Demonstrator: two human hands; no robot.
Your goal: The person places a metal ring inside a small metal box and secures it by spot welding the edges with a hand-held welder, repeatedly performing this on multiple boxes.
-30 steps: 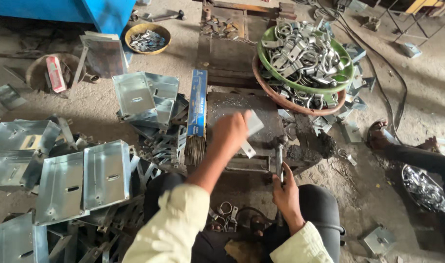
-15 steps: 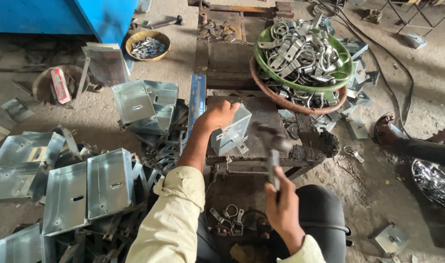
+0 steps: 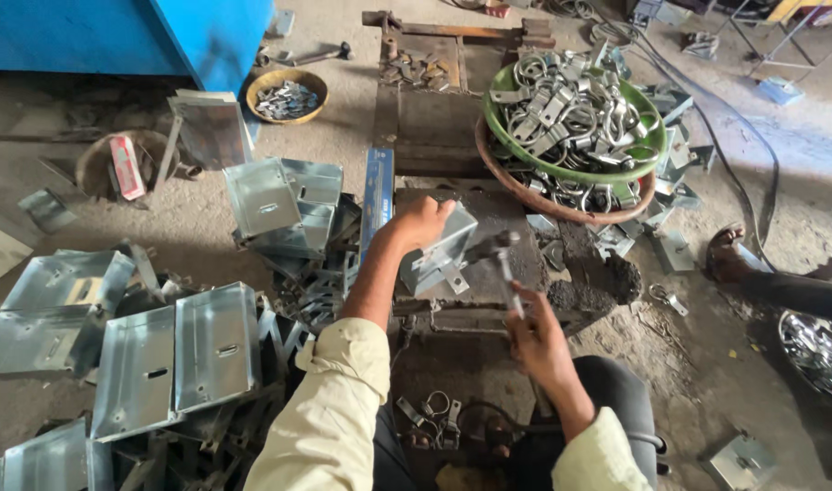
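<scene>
Left hand (image 3: 422, 221) on folded box of pale galvanised sheet metal (image 3: 441, 247), dull sheen, smooth faces. Right hand (image 3: 536, 335) on hammer with dark steel head (image 3: 498, 259), matt, worn. Dark iron work block (image 3: 516, 238) beneath: rough, sooty, pitted. Green plastic basin (image 3: 648, 123), glossy rim, heaped with bright zinc-grey metal clamps (image 3: 570, 109). Flat galvanised trays (image 3: 175, 355) at left, lightly reflective. Cream cloth sleeve (image 3: 329, 414), soft, creased. Concrete floor (image 3: 734, 373) dusty, rough.
</scene>
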